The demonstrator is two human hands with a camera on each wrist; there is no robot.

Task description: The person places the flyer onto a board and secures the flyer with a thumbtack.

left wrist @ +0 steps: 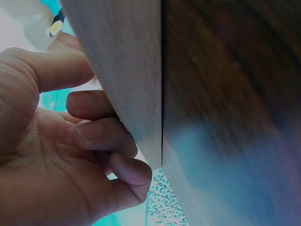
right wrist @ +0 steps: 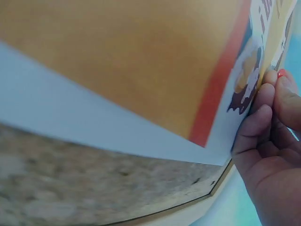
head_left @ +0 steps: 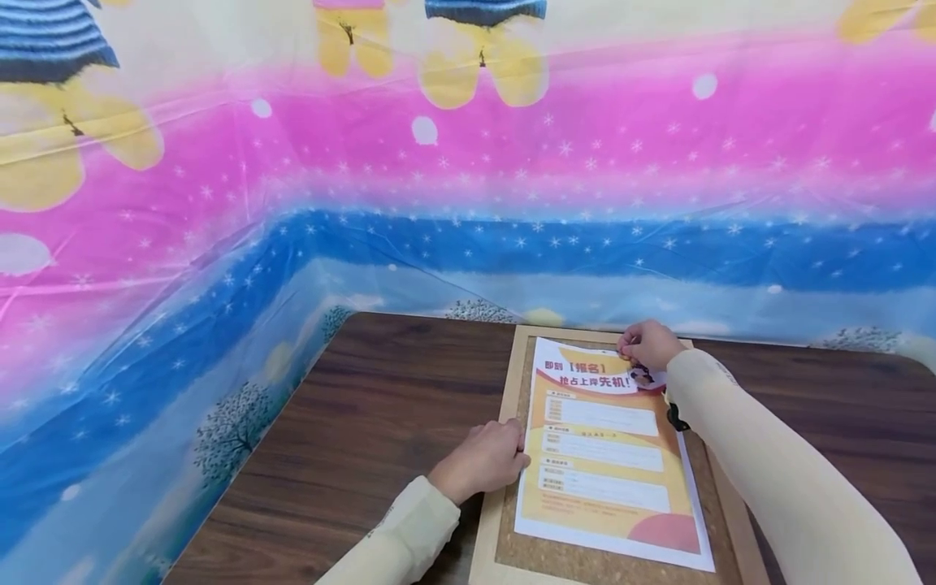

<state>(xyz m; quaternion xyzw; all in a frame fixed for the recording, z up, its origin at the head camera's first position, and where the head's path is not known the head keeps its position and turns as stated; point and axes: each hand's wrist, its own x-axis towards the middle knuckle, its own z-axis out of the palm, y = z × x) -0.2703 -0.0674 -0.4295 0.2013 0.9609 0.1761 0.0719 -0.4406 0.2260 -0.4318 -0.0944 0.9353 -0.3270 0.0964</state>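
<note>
A framed corkboard lies on the table with a printed yellow and orange poster flat over its cork. My right hand is at the poster's upper edge. Its thumb and fingertips pinch a small red push pin, mostly hidden by the fingers, and its other fingers rest along the paper. At the board's left side, my left hand holds the wooden frame. Its fingers curl against the frame's side, and the thumb reaches over the edge.
The dark wood table extends to both sides of the board. Behind it and on the left hangs a pink and blue patterned cloth, close to the table's edge. My right forearm crosses the board's right side.
</note>
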